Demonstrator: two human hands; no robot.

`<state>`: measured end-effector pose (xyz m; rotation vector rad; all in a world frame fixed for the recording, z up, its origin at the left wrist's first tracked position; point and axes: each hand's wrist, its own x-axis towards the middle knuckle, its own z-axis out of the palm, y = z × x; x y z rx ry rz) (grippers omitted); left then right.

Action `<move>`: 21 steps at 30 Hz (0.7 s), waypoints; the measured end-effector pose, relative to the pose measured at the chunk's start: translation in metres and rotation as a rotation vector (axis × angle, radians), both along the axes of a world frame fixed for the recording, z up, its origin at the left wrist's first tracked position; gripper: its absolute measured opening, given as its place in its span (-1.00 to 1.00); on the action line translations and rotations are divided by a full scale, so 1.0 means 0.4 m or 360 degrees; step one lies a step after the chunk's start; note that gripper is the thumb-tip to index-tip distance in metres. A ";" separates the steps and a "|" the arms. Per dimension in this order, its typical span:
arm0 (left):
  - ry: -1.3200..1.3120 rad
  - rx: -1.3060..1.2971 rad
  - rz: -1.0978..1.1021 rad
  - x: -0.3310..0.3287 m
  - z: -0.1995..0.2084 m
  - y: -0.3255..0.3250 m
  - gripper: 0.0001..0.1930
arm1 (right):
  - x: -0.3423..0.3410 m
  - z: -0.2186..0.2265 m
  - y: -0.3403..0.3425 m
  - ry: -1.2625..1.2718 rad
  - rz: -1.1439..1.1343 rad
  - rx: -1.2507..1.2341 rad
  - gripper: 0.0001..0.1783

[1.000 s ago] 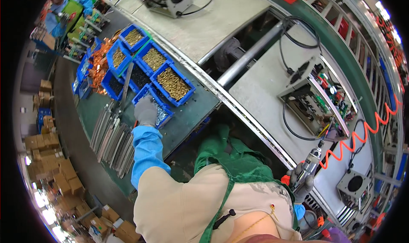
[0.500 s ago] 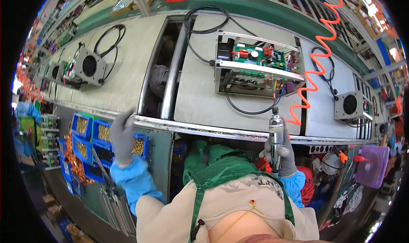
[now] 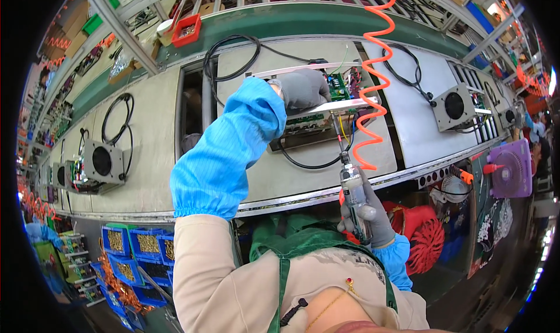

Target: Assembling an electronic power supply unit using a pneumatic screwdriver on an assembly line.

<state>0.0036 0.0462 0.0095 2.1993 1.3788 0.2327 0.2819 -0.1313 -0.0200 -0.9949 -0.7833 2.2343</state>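
Note:
My right hand (image 3: 373, 219), in a grey glove, is wrapped round an air screwdriver (image 3: 353, 188). Its long bit points up to the near rail of an open metal-framed unit (image 3: 315, 125) on the workbench. My left hand (image 3: 304, 89), gloved as well, reaches over that unit with curled fingers, covering much of the green circuit board (image 3: 338, 88). The fingertips are hidden, and what they grip cannot be made out. Thin yellow and blue wires hang near the bit, and a black cable (image 3: 309, 165) loops below the frame.
An orange coiled air hose (image 3: 373, 88) hangs just right of the unit. Other fan-fronted units stand at the left (image 3: 102, 161) and right (image 3: 454, 106). Blue bins (image 3: 146, 243) of small fasteners sit at lower left; a red tray (image 3: 186, 30) lies beyond the bench.
My left hand has moved from beside the fastener bins up and right onto the open unit. The right hand still holds the screwdriver at the near rail. The whole view has shifted.

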 end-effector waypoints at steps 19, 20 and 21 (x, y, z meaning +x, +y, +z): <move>-0.0168 -0.0453 0.0088 -0.017 0.021 0.002 -0.68 | -0.042 0.018 -0.034 -0.0029 -0.0074 0.0009 0.16; -0.0117 -0.0306 -0.0062 -0.015 0.025 -0.010 -0.63 | -0.045 0.024 -0.032 -0.0103 -0.0058 0.0044 0.15; -0.0068 -0.0159 -0.0213 -0.012 0.026 -0.024 -0.57 | -0.046 0.026 -0.031 -0.0177 -0.0040 0.0078 0.15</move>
